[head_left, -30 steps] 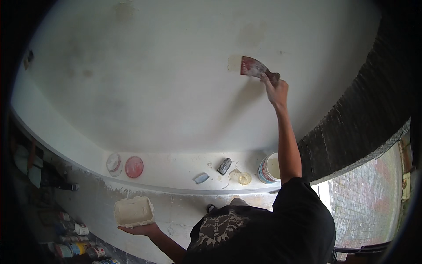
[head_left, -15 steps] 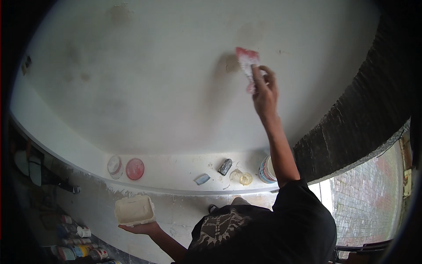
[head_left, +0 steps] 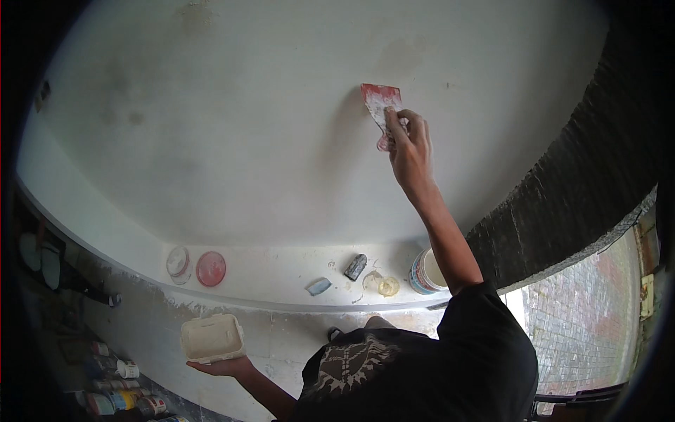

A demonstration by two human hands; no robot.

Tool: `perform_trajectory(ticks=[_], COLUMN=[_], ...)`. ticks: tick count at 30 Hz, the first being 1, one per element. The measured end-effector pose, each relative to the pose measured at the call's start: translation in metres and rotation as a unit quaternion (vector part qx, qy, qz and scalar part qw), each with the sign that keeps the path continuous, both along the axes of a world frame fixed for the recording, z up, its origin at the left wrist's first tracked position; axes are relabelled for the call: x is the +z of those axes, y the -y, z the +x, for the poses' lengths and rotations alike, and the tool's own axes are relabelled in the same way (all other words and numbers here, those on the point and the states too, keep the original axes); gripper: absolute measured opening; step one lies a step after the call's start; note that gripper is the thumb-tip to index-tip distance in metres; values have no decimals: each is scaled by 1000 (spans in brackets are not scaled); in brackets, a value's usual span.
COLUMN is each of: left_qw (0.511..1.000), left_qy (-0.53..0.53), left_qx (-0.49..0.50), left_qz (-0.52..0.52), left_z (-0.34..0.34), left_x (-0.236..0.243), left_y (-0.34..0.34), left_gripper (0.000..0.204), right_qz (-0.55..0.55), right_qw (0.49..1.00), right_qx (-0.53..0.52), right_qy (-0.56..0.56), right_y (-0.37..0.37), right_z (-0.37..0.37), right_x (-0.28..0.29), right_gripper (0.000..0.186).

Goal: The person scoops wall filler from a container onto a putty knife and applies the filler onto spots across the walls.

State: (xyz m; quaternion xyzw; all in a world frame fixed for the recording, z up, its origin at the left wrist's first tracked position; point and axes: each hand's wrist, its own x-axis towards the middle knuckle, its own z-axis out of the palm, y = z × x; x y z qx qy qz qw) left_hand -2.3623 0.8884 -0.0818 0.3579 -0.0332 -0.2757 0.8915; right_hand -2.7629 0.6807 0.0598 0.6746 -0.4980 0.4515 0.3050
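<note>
My right hand [head_left: 409,144] grips a red putty knife [head_left: 382,96] smeared with white filler. Its wide blade edge points up at the pale wall [head_left: 267,141], against or very close to it. Just above the blade is a brownish patch [head_left: 404,55] on the wall. Low on the left, my left hand [head_left: 223,366] supports a shallow cream plastic tub [head_left: 213,337] from below, its fingers mostly hidden under it. Pale filler coats the inside of the tub.
Along the white ledge [head_left: 246,281] lie a red round lid [head_left: 211,269], a whitish lid [head_left: 178,261], a blue scrap [head_left: 318,286], a dark block [head_left: 356,266], a yellowish round lid [head_left: 388,285] and a bucket [head_left: 424,273]. Several paint containers [head_left: 126,399] stand lower left. A rough dark edge [head_left: 555,165] borders the right.
My right hand has moved the putty knife slightly left and down, off the spot it covered before. The tub in my left hand is nearly where it was.
</note>
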Motion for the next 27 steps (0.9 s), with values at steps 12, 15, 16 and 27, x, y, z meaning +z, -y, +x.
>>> perform_trajectory(ticks=[12,15,16,27], left_qw=[1000,1000,1000,1000], left_qy=[12,24,18,10], left_qx=[2,-11,-10,-5], left_qz=[3,6,5,5], left_z=[3,1,0,3], left_x=[-9,-6,-5,-11], left_y=[-13,-14,-14,-20], left_gripper=[68,69,69,69], right_qz=[70,4,4,101], right_qw=[995,999,999,994], right_qx=[39,16,13,-14], right_qy=[60,34,36,-33], right_y=[-23,-10,-5,-10], right_z=[5,-1,-3,-3], right_x=[-16,16,18,-4], right_gripper=[37,37,37,43])
